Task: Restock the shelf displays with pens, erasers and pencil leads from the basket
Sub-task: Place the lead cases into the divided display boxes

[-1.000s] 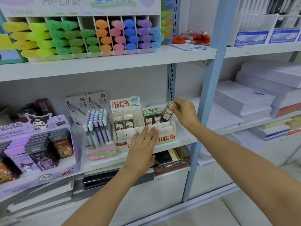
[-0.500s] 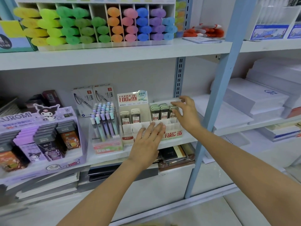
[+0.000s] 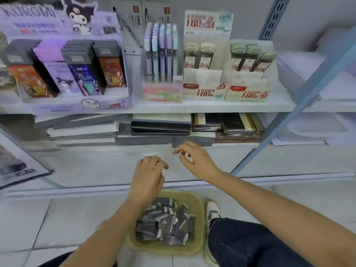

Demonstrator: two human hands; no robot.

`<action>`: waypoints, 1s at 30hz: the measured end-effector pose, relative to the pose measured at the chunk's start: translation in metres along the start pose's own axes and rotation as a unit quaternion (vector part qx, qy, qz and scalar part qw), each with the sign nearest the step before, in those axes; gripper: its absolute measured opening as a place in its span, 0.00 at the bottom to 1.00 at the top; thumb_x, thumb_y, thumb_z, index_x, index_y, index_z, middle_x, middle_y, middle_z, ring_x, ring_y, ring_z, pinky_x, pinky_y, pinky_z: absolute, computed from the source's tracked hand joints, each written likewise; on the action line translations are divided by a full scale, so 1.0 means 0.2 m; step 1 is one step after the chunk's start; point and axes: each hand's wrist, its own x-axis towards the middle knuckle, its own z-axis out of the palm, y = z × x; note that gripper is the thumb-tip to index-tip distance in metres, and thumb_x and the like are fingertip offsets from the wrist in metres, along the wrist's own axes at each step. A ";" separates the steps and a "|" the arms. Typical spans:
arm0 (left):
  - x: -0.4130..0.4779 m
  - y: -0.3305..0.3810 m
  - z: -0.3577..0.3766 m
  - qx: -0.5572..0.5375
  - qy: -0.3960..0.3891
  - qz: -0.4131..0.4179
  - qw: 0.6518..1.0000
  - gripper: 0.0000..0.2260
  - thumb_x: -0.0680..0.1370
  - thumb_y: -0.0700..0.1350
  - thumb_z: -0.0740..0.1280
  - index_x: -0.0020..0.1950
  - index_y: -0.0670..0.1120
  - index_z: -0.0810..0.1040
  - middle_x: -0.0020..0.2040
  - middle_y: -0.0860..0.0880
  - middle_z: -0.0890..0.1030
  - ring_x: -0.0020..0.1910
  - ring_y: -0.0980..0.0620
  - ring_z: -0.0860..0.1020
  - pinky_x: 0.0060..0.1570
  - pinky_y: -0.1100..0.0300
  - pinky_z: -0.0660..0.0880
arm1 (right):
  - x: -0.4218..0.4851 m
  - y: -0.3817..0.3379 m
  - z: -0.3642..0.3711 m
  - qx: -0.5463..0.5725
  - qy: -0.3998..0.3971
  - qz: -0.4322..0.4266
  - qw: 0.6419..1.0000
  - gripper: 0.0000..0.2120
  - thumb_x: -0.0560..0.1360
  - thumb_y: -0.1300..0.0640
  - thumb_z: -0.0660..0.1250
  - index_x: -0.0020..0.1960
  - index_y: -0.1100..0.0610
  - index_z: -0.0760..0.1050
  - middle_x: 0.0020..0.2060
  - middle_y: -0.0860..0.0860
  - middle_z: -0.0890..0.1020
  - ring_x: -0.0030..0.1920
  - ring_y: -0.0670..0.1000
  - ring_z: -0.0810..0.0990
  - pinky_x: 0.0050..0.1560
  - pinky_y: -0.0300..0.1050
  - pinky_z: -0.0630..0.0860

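On the shelf stand, from left to right, an eraser box, a pen holder and two lead boxes. Below it, the basket sits on the floor, left of a shoe, with both hands above it.

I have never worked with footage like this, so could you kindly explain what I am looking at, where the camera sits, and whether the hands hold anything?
There is no machine here: a person wears one camera on the head, looking down at their own bare arms. The left hand and right hand hang in front of the shelving, both apparently empty. Below them, on the tiled floor, a woven basket holds small dark packs. On the shelf above stand a pen display and two cardboard displays of pencil leads, partly filled. The picture is somewhat blurred.
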 end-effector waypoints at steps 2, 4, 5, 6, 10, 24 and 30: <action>-0.24 -0.15 0.15 -0.022 -0.067 -0.043 0.997 0.13 0.64 0.32 0.74 0.44 0.44 0.81 0.43 0.46 0.80 0.43 0.42 0.78 0.39 0.53 0.73 | -0.07 0.13 0.30 0.001 -0.095 0.058 0.994 0.09 0.79 0.63 0.63 0.56 0.59 0.78 0.49 0.51 0.78 0.47 0.48 0.77 0.48 0.34 0.71; -0.47 -0.27 0.31 -0.034 -0.143 -0.086 0.985 0.14 0.61 0.32 0.76 0.43 0.43 0.81 0.43 0.45 0.81 0.40 0.40 0.79 0.37 0.53 0.74 | -0.16 0.26 0.57 -0.007 -0.184 0.117 0.976 0.10 0.80 0.59 0.62 0.60 0.57 0.77 0.53 0.52 0.79 0.49 0.49 0.78 0.50 0.44 0.75; -0.57 -0.32 0.39 -0.038 -0.186 -0.115 0.975 0.15 0.63 0.34 0.75 0.47 0.43 0.81 0.47 0.45 0.81 0.44 0.40 0.80 0.39 0.52 0.75 | -0.21 0.32 0.70 -0.015 -0.223 0.148 0.963 0.11 0.81 0.57 0.61 0.61 0.56 0.76 0.55 0.52 0.79 0.50 0.47 0.77 0.50 0.43 0.75; -0.67 -0.36 0.47 -0.038 -0.226 -0.144 0.963 0.15 0.68 0.36 0.72 0.53 0.43 0.80 0.54 0.45 0.80 0.52 0.41 0.79 0.46 0.51 0.75 | -0.26 0.38 0.82 -0.025 -0.251 0.176 0.952 0.12 0.80 0.55 0.61 0.62 0.54 0.75 0.57 0.51 0.78 0.49 0.45 0.76 0.48 0.39 0.73; -1.00 -0.49 0.75 -0.013 -0.348 -0.213 0.913 0.24 0.82 0.42 0.54 0.78 0.47 0.57 0.79 0.48 0.54 0.78 0.48 0.53 0.73 0.51 0.54 | -0.42 0.55 1.17 -0.005 -0.324 0.265 0.908 0.19 0.80 0.53 0.63 0.70 0.55 0.67 0.65 0.53 0.72 0.53 0.48 0.74 0.50 0.37 0.68; -1.27 -0.58 1.02 -0.017 -0.351 -0.201 0.914 0.29 0.79 0.39 0.58 0.79 0.45 0.51 0.79 0.48 0.47 0.77 0.47 0.39 0.75 0.53 0.42 | -0.39 0.81 1.76 -0.158 -0.301 0.284 0.897 0.38 0.71 0.44 0.72 0.74 0.51 0.57 0.72 0.54 0.58 0.72 0.61 0.57 0.66 0.58 0.65; -1.26 -0.59 1.00 -0.046 -0.305 -0.221 0.925 0.30 0.76 0.36 0.64 0.78 0.43 0.60 0.79 0.45 0.53 0.78 0.45 0.50 0.75 0.49 0.56 | -0.46 0.79 1.81 -0.093 -0.271 0.292 0.912 0.43 0.68 0.39 0.73 0.74 0.52 0.59 0.69 0.55 0.61 0.69 0.58 0.61 0.68 0.54 0.64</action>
